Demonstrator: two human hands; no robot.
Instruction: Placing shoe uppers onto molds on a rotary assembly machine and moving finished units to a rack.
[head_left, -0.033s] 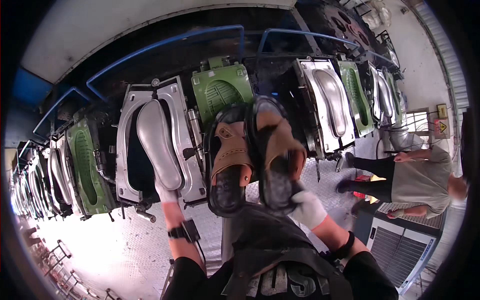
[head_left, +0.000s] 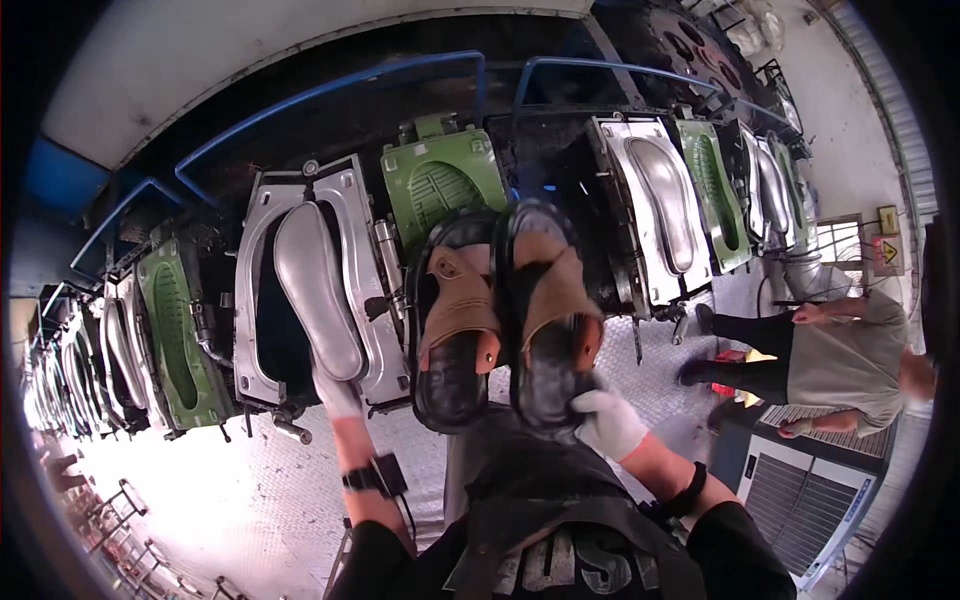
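My right hand (head_left: 605,420), in a white glove, grips the heel ends of two black sandals with tan straps (head_left: 500,320), held side by side in front of my chest, toes pointing away. My left hand (head_left: 335,395), also white-gloved and with a black band on the wrist, reaches out to the lower end of a silver foot-shaped form (head_left: 315,290) inside an open metal mould (head_left: 375,300). It touches the form there; its fingers are partly hidden.
A curved row of open moulds runs left to right: green ones (head_left: 445,185), silver ones (head_left: 660,205). Blue rails (head_left: 330,95) arch above them. A person (head_left: 850,350) bends over at the right beside a white vented unit (head_left: 800,495). The floor is patterned metal plate.
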